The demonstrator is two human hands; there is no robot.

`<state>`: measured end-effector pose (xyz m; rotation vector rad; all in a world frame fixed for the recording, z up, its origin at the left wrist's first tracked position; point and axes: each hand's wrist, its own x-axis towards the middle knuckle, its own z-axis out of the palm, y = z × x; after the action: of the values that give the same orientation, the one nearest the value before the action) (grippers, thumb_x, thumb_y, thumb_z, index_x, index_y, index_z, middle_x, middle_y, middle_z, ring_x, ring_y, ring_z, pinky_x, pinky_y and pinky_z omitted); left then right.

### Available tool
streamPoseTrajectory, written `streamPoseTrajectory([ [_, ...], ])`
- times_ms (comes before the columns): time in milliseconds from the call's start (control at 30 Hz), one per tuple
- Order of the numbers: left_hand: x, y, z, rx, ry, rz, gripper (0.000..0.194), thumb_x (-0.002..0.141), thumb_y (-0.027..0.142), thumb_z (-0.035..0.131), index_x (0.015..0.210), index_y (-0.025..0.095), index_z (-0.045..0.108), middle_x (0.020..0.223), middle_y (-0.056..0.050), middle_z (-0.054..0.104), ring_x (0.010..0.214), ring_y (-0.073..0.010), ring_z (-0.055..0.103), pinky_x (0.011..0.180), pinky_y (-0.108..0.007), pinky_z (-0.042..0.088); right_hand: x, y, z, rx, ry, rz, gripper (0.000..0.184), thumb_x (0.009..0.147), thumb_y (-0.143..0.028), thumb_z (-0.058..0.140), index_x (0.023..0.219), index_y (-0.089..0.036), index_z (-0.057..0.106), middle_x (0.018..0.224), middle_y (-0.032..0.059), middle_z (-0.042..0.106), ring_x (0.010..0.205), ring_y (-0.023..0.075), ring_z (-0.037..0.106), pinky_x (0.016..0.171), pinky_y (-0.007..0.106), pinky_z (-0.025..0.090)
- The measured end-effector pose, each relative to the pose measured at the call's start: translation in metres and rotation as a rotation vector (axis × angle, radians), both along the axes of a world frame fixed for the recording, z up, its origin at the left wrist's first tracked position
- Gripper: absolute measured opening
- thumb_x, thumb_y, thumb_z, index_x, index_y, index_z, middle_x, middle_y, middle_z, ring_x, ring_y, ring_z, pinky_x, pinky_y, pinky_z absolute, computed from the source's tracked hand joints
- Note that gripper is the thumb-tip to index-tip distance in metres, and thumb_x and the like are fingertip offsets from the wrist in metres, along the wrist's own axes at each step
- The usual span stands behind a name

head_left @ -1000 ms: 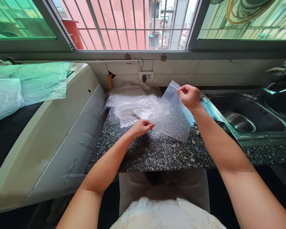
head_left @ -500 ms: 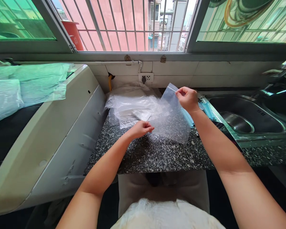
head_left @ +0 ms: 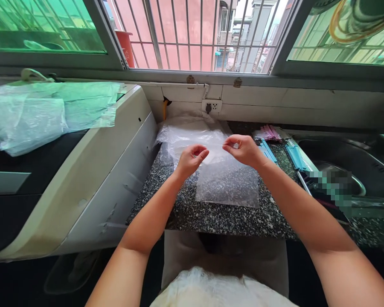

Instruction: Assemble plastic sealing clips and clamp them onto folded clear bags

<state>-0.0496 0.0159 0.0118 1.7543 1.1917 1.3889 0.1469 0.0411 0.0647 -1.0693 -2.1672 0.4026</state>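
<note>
A clear plastic zip bag (head_left: 228, 185) hangs and lies over the front of the speckled countertop, its lower edge towards me. My right hand (head_left: 243, 149) pinches the bag's upper edge between thumb and fingertips. Close by on the left, my left hand (head_left: 192, 161) has its thumb and fingers pinched together at the same upper edge. The bag's mouth is hard to make out against the pile of clear plastic bags (head_left: 185, 130) behind it.
Blue strips (head_left: 296, 155) and pink strips (head_left: 270, 132) in clear wrap lie right of my hands, beside the sink (head_left: 307, 145). At left stands a white appliance (head_left: 115, 170) with green plastic sheeting (head_left: 92, 102) on top. A wall socket (head_left: 212, 105) is at the back.
My right hand has come down and left, and my left hand has risen, so they are closer together. The bag has turned from slanted to nearly straight. The view has shifted left.
</note>
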Motion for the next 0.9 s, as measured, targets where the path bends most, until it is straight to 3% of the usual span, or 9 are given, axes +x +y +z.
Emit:
streamPoseTrajectory([
  [200,-0.004,-0.002,0.004,0.080,0.038,0.019,0.028,0.078,0.042,0.057,0.067,0.017,0.062,0.065,-0.001,0.056,0.065,-0.0123,0.048,0.065,-0.025,0.040,-0.023,-0.005,-0.007,-0.007,-0.077,0.102,0.013,0.076,-0.025,0.056,0.070,-0.018,0.064,0.068,0.0018,0.064,0.064,0.0117,0.053,0.062,0.025,0.040],
  [333,-0.005,-0.003,0.005,0.177,0.040,0.019,0.026,0.079,0.037,0.058,0.062,0.018,0.063,0.062,-0.001,0.054,0.065,-0.0133,0.048,0.065,-0.026,0.039,-0.026,-0.005,-0.009,-0.027,-0.070,0.114,0.012,0.076,-0.026,0.057,0.071,-0.017,0.064,0.068,0.0021,0.064,0.064,0.0121,0.054,0.062,0.025,0.040],
  [467,-0.005,-0.004,0.007,0.176,0.063,0.046,0.025,0.079,0.034,0.060,0.061,0.018,0.064,0.060,-0.001,0.054,0.065,-0.0136,0.049,0.064,-0.026,0.040,-0.023,-0.004,-0.010,-0.050,-0.044,0.131,0.012,0.075,-0.026,0.057,0.072,-0.017,0.064,0.070,0.0024,0.065,0.066,0.0126,0.056,0.065,0.027,0.042],
  [700,-0.012,-0.001,0.008,0.177,-0.109,0.069,0.032,0.077,0.044,0.060,0.059,0.018,0.064,0.059,-0.001,0.055,0.063,-0.0126,0.049,0.064,-0.026,0.041,0.014,0.003,-0.002,-0.069,0.002,0.013,0.022,0.067,-0.040,0.068,0.073,-0.019,0.065,0.075,0.0030,0.066,0.071,0.0151,0.058,0.068,0.031,0.046],
  [800,-0.014,0.000,0.009,0.168,-0.179,0.067,0.033,0.074,0.048,0.063,0.059,0.019,0.064,0.060,-0.001,0.056,0.062,-0.0121,0.050,0.064,-0.026,0.040,0.039,0.010,-0.008,-0.120,0.168,-0.073,0.035,0.062,-0.050,0.071,0.075,-0.018,0.065,0.074,0.0029,0.065,0.070,0.0152,0.058,0.066,0.031,0.047],
  [900,-0.014,0.000,0.011,0.152,-0.241,0.067,0.037,0.070,0.053,0.065,0.058,0.019,0.065,0.059,-0.001,0.056,0.061,-0.0119,0.049,0.063,-0.027,0.040,0.056,0.013,-0.026,-0.216,0.433,-0.156,0.048,0.058,-0.060,0.070,0.080,-0.019,0.063,0.066,-0.0004,0.060,0.061,0.0129,0.054,0.057,0.028,0.044],
])
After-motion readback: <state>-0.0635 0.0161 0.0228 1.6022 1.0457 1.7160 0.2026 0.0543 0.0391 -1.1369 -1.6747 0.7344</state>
